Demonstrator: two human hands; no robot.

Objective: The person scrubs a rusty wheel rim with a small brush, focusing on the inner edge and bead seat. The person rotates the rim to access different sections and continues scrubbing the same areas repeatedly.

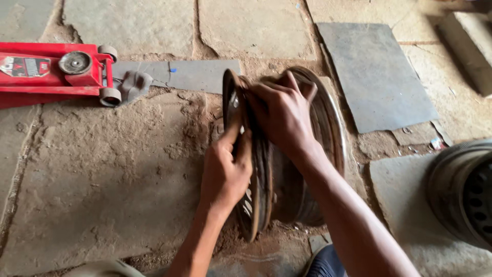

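Both hands' grip on upright wheel rim, left hand, right hand

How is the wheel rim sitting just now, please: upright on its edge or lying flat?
Upright: the wheel rim stands on its edge on the ground, steadied by the left hand and right hand.

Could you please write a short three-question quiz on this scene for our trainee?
1. True or false: the wheel rim lies flat on the ground.
2. Which hand grips the rim's near edge: the left hand or the right hand?
3. What colour is the floor jack?

Key:
1. False; it stands on edge.
2. The left hand; the right rests on the top.
3. Red.
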